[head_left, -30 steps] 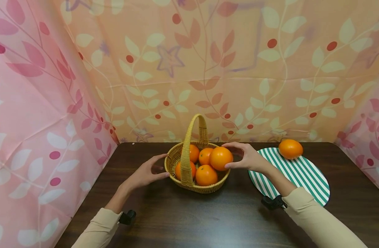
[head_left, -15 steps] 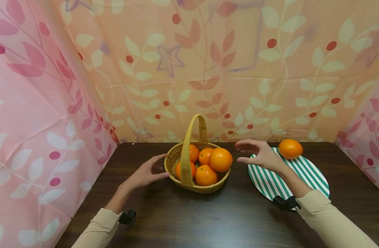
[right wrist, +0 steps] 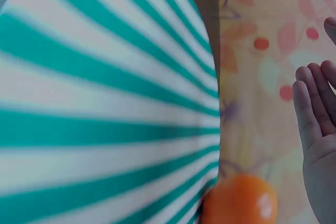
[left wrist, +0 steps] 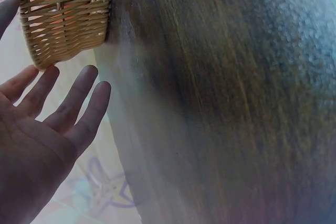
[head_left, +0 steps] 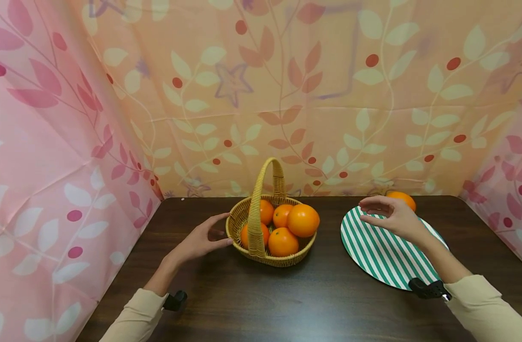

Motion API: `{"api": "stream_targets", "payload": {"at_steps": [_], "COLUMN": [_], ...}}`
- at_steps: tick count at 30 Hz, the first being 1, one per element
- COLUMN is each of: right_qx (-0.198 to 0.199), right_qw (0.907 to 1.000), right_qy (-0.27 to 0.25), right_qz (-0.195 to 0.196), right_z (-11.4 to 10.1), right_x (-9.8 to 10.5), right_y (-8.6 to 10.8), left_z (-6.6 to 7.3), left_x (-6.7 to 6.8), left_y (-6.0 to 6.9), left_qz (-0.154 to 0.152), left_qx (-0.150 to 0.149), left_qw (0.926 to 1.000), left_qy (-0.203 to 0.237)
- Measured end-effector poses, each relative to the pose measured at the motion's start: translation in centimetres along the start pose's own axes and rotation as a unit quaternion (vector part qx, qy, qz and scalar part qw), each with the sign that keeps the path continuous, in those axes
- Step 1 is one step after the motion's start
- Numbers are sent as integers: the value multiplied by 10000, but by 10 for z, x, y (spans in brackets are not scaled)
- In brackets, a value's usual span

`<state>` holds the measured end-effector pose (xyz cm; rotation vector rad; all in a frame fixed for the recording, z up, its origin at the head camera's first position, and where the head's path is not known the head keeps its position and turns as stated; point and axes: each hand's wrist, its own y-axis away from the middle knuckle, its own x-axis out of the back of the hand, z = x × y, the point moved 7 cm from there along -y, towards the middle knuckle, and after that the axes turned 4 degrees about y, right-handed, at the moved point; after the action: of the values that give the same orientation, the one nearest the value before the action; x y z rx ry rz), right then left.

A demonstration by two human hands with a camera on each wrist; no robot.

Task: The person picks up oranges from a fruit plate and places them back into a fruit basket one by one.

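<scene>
A yellow wicker basket with a tall arched handle holds several oranges, one of them lying on top at the right rim. My left hand touches the basket's left rim with spread fingertips; in the left wrist view the fingers of that hand reach up to the woven side. Over the green-and-white striped round mat hovers my right hand, fingers extended and nothing in them. Behind it a single orange sits at the mat's far edge, partly hidden by the hand.
Everything stands on a dark brown wooden table. Patterned cloth hangs behind the table's back edge and along both sides. Black cameras are strapped to both wrists.
My right hand has let go of the top orange in the basket and moved right, over the striped mat toward the single orange. My left hand has stayed at the basket's rim.
</scene>
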<state>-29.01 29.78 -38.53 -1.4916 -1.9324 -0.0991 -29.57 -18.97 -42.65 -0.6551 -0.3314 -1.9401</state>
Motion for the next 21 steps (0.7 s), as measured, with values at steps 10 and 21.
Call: {"api": "stream_targets", "payload": {"at_steps": [10,21], "right_qx": [-345,-652], "right_qw": [9979,9901], "right_qy": [218,418], "right_qz": [497,1167], "right_z": [22,43], "right_x": [44,86], "right_y": [39,55], "left_z": [0,1], "left_x": [-1,-1], "left_y": [-1,0], "left_qz": [-14,4], "left_qx": [-29,-42], "left_qw": [10000,10000], "left_qy": [49,49]}}
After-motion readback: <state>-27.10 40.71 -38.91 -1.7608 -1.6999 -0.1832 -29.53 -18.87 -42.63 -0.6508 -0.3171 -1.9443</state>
